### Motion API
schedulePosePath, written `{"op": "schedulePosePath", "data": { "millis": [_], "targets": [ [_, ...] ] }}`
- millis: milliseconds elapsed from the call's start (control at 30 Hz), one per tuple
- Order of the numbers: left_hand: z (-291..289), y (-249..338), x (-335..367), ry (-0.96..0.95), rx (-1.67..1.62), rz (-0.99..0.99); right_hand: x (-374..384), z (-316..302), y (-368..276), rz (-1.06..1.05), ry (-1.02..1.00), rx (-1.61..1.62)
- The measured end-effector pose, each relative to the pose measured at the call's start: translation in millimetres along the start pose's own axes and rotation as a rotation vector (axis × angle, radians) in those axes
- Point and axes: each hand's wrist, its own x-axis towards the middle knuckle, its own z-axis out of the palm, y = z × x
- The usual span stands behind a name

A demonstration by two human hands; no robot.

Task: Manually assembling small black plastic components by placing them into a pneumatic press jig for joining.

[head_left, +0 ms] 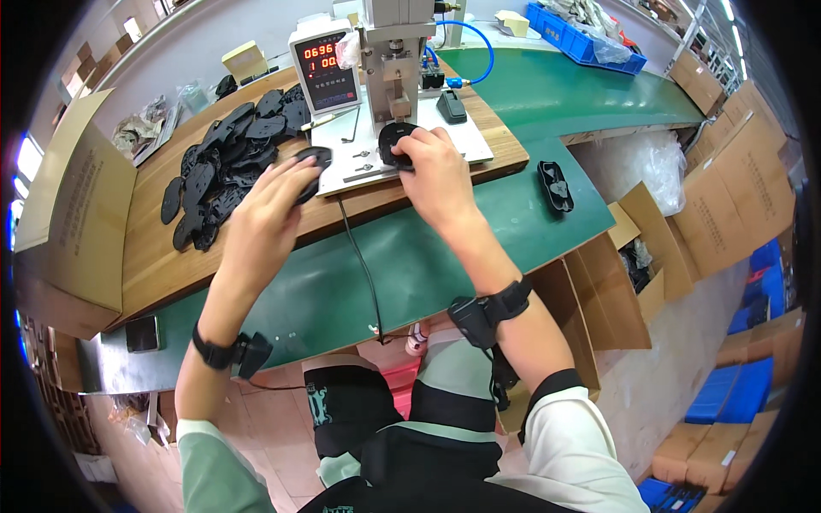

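Note:
My left hand is closed on a black oval plastic piece, held just left of the press's white base plate. My right hand grips a second black oval plastic piece by its right edge, directly below the tool of the bench press. My fingers hide part of each piece. A heap of similar black oval pieces lies on the wooden board, beyond my left hand.
A counter box with red digits stands left of the press. An Allen key lies on the base plate. One black oblong part sits on the green table. An open carton stands at left; a cable crosses the table.

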Motion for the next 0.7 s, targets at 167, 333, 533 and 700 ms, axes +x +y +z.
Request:
{"op": "schedulePosePath", "data": {
  "millis": [167,333,533,700],
  "targets": [
    [46,6,32,0.03,0.051,0.161,-28,-59,1,-0.012,0.124,0.14],
    [92,17,54,-0.018,0.153,0.259,-137,-134,-25,0.104,0.216,0.137],
    [126,16,70,-0.049,0.163,0.18,-303,-172,-8,0.587,0.16,-0.036],
    [127,19,68,-0.054,0.165,0.118,-484,-135,58,1.122,0.076,0.034]
  ]
}}
